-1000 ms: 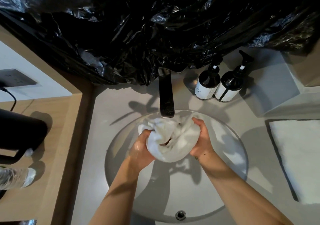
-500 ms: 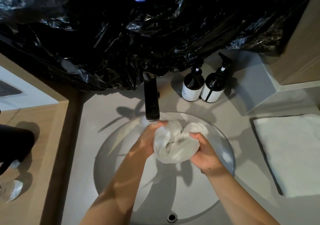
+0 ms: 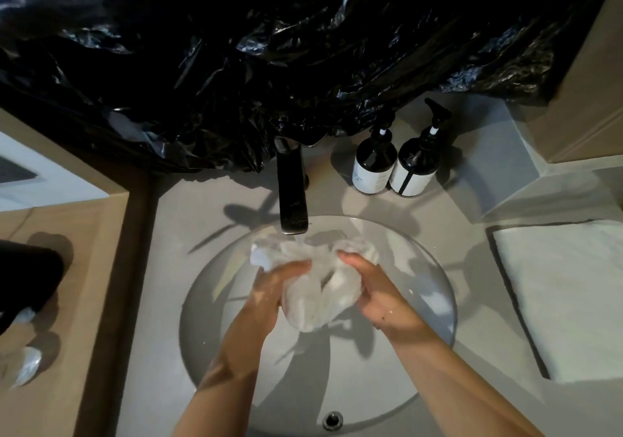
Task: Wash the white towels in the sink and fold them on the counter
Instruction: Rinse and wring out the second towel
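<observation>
One wet white towel [image 3: 313, 288], bunched over the sink [image 3: 435, 288] basin's far side beneath the faucet [image 3: 292, 197], gripped by left hand [image 3: 269, 288] and right hand [image 3: 377, 293]; likely soft, heavy, dripping—hold by bulk; folded towel [image 3: 569, 298] on counter's right edge.

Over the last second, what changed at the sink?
Both hands, left and right, kept gripping the wet towel and kneaded it: the bundle, earlier bunched high between them, now hangs lower under the tap, with water running onto it. The view also shifted. The bottles and the folded towel on the counter stayed put.
</observation>
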### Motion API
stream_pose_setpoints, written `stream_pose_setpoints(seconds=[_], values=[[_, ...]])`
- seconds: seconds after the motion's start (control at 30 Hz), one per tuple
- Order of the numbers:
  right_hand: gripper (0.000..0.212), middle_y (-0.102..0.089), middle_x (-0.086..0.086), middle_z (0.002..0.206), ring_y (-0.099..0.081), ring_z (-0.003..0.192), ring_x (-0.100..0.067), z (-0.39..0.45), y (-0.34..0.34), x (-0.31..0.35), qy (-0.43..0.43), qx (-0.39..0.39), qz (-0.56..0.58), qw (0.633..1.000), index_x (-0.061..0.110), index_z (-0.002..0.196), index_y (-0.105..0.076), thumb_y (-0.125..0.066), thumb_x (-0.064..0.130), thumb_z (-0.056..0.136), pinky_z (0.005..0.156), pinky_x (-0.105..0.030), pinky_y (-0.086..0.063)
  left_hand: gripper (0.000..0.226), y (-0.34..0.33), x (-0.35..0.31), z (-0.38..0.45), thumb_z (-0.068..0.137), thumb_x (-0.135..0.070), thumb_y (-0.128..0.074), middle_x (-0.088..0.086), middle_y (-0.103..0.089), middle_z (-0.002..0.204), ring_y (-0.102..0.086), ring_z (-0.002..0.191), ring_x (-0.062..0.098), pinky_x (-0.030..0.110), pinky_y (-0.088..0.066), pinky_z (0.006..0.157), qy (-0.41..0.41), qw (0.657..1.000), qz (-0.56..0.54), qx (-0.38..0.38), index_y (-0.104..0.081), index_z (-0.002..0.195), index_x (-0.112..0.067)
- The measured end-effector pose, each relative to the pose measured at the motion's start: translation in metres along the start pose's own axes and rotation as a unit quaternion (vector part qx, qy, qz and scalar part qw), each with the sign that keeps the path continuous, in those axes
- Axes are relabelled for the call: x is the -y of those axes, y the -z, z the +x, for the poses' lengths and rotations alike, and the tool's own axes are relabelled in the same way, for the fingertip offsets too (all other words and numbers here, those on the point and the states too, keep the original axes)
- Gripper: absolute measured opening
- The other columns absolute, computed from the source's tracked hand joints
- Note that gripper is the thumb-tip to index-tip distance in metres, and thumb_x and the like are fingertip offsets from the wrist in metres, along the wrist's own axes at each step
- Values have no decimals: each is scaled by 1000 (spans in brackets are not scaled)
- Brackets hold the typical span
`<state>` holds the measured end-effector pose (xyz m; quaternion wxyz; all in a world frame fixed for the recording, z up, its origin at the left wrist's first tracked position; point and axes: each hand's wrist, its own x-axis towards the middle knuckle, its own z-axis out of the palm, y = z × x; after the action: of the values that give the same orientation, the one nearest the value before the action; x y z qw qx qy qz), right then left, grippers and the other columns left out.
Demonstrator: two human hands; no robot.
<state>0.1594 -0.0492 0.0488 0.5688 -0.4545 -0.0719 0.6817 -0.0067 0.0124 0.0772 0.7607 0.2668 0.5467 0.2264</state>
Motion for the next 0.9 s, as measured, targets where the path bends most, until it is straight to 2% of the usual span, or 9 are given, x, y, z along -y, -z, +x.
stream_pose_setpoints(seconds=[0.1, 0.17, 0.33, 0.43, 0.53, 0.6, 0.67, 0.73, 0.9], values=[[36, -71, -16, 106, -68, 99, -35, 15, -26, -4, -7, -46, -106, 993, 10, 106, -68, -78, 14, 72, 87, -44, -54, 34, 16, 8, -11, 85, -6, -70, 13, -67, 115, -66, 106, 31, 38, -57, 79, -68, 997, -7, -21, -61, 117, -10], [42, -72, -16, 105, -70, 96, -34, 22, -43, -5, -22, -51, -140, 989, 10, 108, -68, -82, 11, 68, 87, -47, -56, 20, 26, 7, -19, 95, -9, -57, 12, -68, 112, -64, 111, 32, 39, -54, 84, -112, 993, 13, 30, -62, 115, -10], [46, -74, -10, 97, -71, 89, -28, 36, -77, 2, -20, -46, -247, 968, 12, 102, -69, -84, 12, 58, 73, -32, -58, 60, 48, -3, -25, 101, -46, -29, 31, -56, 129, -52, 123, 47, 60, -37, 104, -88, 993, -37, 73, -53, 131, 1], [25, -71, 1, 81, -69, 80, -17, 39, -90, 7, 0, -31, -281, 959, 19, 86, -68, -83, 8, 69, 73, -25, -55, 58, 54, -5, -26, 101, -42, -35, 34, -51, 132, -49, 124, 49, 57, -35, 106, -81, 991, -73, 71, -45, 137, 2], [21, -65, 5, 78, -64, 70, -5, 40, -94, 5, 14, -19, -254, 967, 14, 88, -66, -81, 7, 75, 61, -11, -50, 66, 49, -9, -26, 85, -41, -63, 33, -57, 125, -55, 119, 47, 60, -39, 103, -99, 993, -56, 41, -49, 132, 3], [29, -68, 2, 83, -67, 78, -11, 41, -96, 3, 22, -40, -255, 966, 13, 97, -68, -84, 13, 73, 65, -12, -52, 70, 53, -3, -21, 80, -38, -69, 38, -54, 123, -52, 118, 52, 66, -36, 102, -114, 992, -55, 11, -46, 130, 6], [34, -72, -2, 88, -69, 87, -20, 43, -92, 1, 39, -65, -233, 970, 17, 95, -71, -86, 20, 65, 80, -26, -57, 72, 57, 2, -17, 84, -36, -69, 37, -52, 127, -51, 119, 53, 67, -33, 103, -106, 991, -75, 18, -39, 136, 3], [45, -71, -11, 94, -68, 89, -26, 41, -81, 0, 26, -72, -149, 986, 7, 101, -69, -81, 22, 60, 78, -35, -56, 65, 59, 4, -15, 86, -31, -65, 29, -56, 125, -54, 118, 44, 59, -35, 106, -68, 989, -125, 33, -41, 138, 0], [35, -64, -14, 90, -64, 86, -26, 25, -42, 7, -25, -71, -8, 997, 4, 102, -64, -68, 21, 73, 74, -32, -54, 26, 65, 7, -13, 92, -12, -50, 13, -60, 109, -62, 105, 27, 41, -54, 87, -102, 972, -198, 81, -53, 117, -13]])
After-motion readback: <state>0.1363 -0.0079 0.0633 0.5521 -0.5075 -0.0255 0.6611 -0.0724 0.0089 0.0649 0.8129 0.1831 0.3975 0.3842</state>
